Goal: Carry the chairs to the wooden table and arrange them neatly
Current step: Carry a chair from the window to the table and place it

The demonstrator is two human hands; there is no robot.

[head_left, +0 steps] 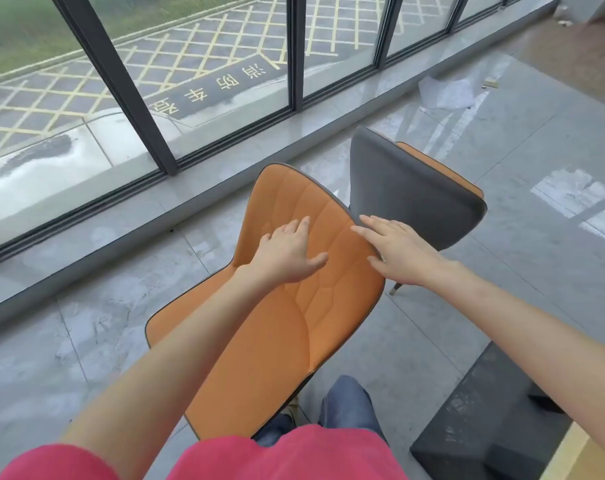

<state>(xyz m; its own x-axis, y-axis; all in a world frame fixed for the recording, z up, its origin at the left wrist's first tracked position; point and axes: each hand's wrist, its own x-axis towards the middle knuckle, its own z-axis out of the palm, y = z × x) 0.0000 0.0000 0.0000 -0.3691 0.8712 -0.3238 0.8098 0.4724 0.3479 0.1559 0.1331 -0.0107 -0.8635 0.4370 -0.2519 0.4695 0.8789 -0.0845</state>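
An orange padded chair (287,327) with a dark grey edge stands right in front of me, its seat and backrest facing up toward me. My left hand (287,252) hovers over the backrest with fingers spread, holding nothing. My right hand (398,251) is open too, its fingertips at the right edge of that backrest. Behind it stands a second chair (412,192), seen from its grey back, with an orange rim showing. The wooden table shows only as a pale strip (571,452) at the bottom right corner.
Tall windows with dark frames (294,53) and a low grey sill (197,199) run along the left and far side. A dark block (484,420) sits on the floor at the lower right. Crumpled plastic wrap (446,91) lies on the grey tiles further off.
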